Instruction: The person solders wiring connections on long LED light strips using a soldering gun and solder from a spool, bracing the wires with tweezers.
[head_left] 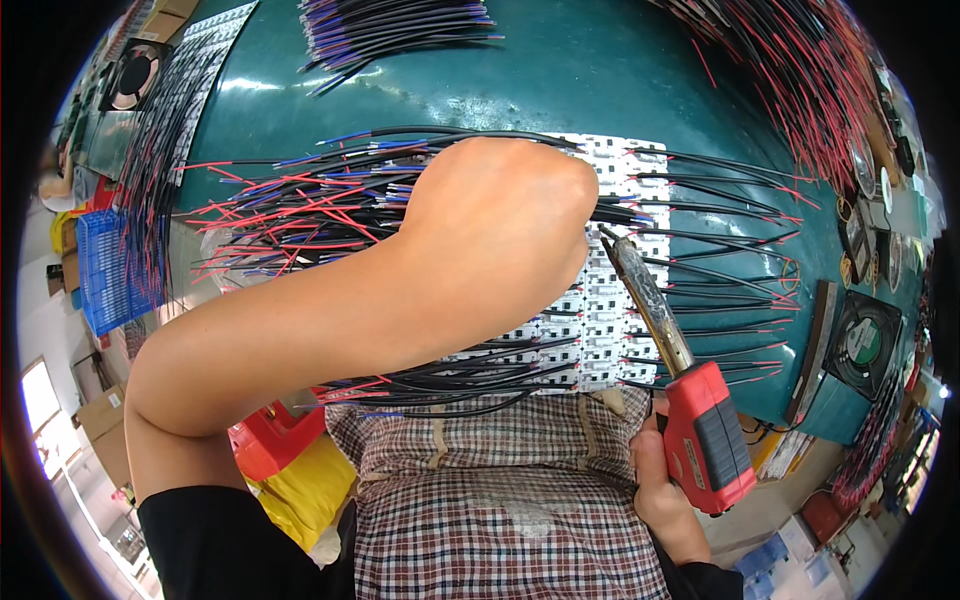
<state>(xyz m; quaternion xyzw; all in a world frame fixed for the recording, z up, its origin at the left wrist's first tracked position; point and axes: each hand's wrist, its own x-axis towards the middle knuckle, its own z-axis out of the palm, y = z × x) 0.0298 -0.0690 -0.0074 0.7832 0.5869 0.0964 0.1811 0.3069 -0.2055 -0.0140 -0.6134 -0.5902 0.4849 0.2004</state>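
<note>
In the head view, the right hand (pixel 660 490) is wrapped around the grip of a red-and-black pistol-shaped soldering tool (pixel 708 440), whose dark narrow tip reaches over a white panel of small circuit boards (pixel 610 350) on the green table (pixel 570 85). The left hand (pixel 510 205) is bent over the panel, knuckles up; its fingers are hidden, so I cannot tell what they grip. Black cables with red and blue ends (pixel 310 215) fan out leftward from beneath it. The tip sits close beside that hand: a slip could burn skin or scorch cable covering, and a tugged, tangled cable could pull a wire off its pad. Whether the tip touches a joint is unclear; the forearm covers many cables.
</note>
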